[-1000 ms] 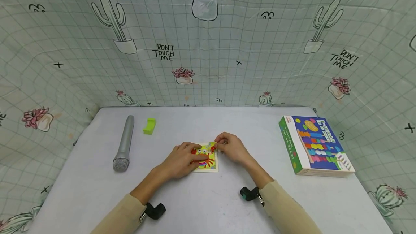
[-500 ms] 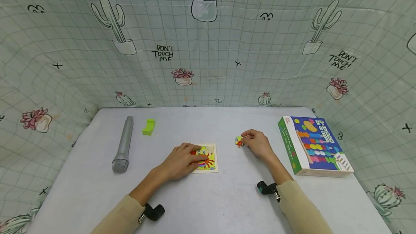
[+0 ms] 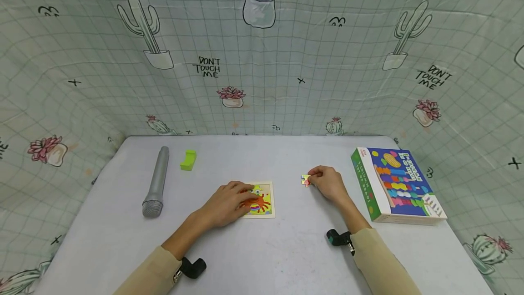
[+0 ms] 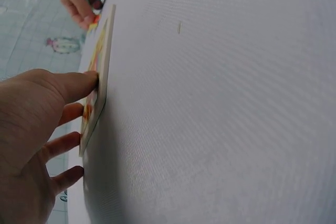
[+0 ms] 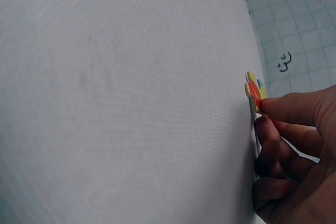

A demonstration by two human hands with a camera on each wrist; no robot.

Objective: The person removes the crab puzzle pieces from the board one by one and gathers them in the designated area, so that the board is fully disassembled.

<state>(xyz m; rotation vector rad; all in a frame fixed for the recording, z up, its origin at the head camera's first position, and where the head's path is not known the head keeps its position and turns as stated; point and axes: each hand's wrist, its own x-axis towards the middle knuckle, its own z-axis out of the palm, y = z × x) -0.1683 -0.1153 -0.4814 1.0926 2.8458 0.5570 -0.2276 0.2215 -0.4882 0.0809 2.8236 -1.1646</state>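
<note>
A small square jigsaw board (image 3: 266, 212) with a red crab picture and a pale wooden frame lies flat in the middle of the table. My left hand (image 3: 227, 204) rests over its left part, fingers spread; in the left wrist view the thumb presses near the edge of the board (image 4: 105, 61). The upper right corner of the picture shows bare wood. To the right of the board, my right hand (image 3: 329, 185) pinches a yellow and red jigsaw piece (image 3: 305, 180) between thumb and fingertips. In the right wrist view the piece (image 5: 254, 88) sits close to the tabletop.
A grey microphone (image 3: 157, 181) lies at the left, with a lime-green block (image 3: 188, 160) beside it. A colourful game box (image 3: 397, 183) lies at the right, close to my right forearm. A patterned cloth (image 3: 262, 72) hangs behind the table.
My right hand has lifted the jigsaw piece from the board's upper right corner and carried it to the right, leaving that corner bare. My left hand has stayed on the board.
</note>
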